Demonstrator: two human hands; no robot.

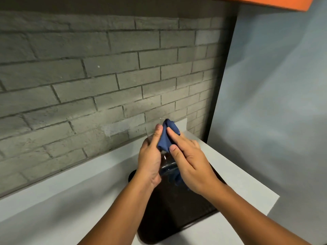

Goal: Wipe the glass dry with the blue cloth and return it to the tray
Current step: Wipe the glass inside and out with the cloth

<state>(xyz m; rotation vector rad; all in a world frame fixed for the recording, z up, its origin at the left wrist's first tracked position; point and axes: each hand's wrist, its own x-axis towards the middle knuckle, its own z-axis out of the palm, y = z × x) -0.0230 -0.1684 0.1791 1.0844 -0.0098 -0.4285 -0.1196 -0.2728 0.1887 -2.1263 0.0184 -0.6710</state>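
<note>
One glass and one blue cloth — both above the dark tray. Left hand grips the glass; right hand pinches the cloth against it.

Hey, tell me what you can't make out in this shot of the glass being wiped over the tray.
Head view, the only one:
- Glass: clear, mostly covered by the left hand, right hand and blue cloth; its shape and any remaining wetness cannot be judged.
- Tray: near end cut off by the bottom edge, middle hidden by forearms; dark interior shows no detail.
- Orange object: cropped at the top edge.
</note>
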